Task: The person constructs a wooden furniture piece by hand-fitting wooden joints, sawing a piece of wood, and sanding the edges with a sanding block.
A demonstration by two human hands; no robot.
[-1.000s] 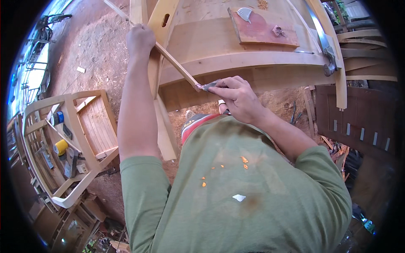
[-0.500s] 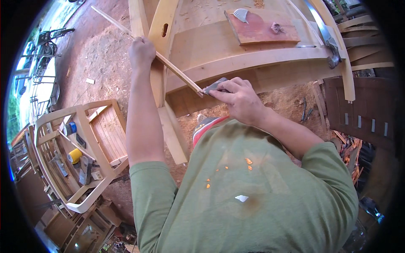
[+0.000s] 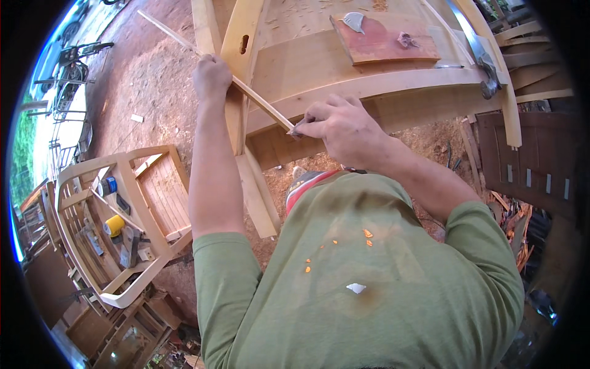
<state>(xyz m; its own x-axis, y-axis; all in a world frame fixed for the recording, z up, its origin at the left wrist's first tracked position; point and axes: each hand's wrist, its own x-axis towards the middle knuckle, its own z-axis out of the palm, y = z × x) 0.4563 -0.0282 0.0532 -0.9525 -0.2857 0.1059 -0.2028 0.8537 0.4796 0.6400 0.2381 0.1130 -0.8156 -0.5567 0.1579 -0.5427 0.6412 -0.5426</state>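
My left hand (image 3: 213,79) is closed round a long thin wooden strip (image 3: 264,106), which slants from the upper left down to the middle. At the strip's lower end, my right hand (image 3: 351,130) pinches a small flat grey piece (image 3: 296,131) against the wood. Most of that piece is hidden by the fingers, so its kind does not show. Beyond my hands, a reddish board (image 3: 384,54) lies on a pale wooden frame (image 3: 369,86). On the board sit a white scrap (image 3: 354,23) and a small brownish lump (image 3: 406,40).
A long metal tool (image 3: 470,40) lies at the frame's right side. To the left stands a slatted wooden frame (image 3: 132,166) bearing a yellow roll (image 3: 114,226), a blue-and-white can (image 3: 107,186) and other tools. A dark panel (image 3: 522,147) leans at right. Shavings litter the ground.
My right hand has shifted slightly up and turned, so its fingers now cover most of the grey piece. My left hand still grips the strip in about the same place.
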